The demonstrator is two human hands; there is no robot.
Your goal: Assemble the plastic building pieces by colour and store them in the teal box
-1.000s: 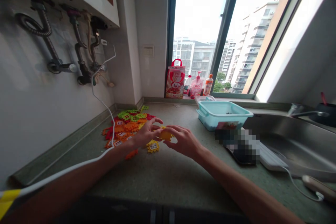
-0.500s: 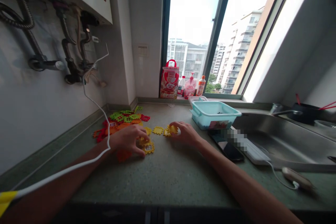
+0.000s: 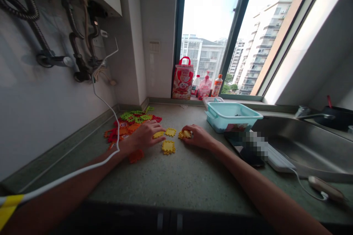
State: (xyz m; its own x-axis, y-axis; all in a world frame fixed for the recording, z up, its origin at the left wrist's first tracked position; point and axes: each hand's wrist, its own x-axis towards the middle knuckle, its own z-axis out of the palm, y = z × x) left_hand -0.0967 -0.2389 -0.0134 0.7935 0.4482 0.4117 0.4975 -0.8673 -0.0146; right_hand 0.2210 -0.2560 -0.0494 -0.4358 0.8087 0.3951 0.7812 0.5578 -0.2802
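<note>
My left hand (image 3: 145,134) has its thumb and fingers closed on a yellow square plastic building piece (image 3: 158,135) with toothed edges, just over the counter. My right hand (image 3: 199,137) grips one or more similar yellow pieces (image 3: 184,134), partly covered by the fingers. Between the hands lies a single yellow piece (image 3: 170,132). Nearer to me rests a small stack of yellow pieces (image 3: 168,147), touched by neither hand. Behind and beside my left hand spreads a pile of green pieces (image 3: 135,116), red and orange pieces (image 3: 129,128). One orange piece (image 3: 136,156) lies below my left wrist.
A light blue plastic tub (image 3: 234,117) stands at the back right, beside the sink (image 3: 309,147). A dark phone (image 3: 251,156) and a white power strip (image 3: 278,159) lie before it. A white cable (image 3: 82,174) crosses over my left forearm.
My left hand has lifted off the nearer yellow pieces, leaving them stacked on the counter, and moved to another yellow piece farther back. My right hand still holds its pieces. The view has shifted slightly.
</note>
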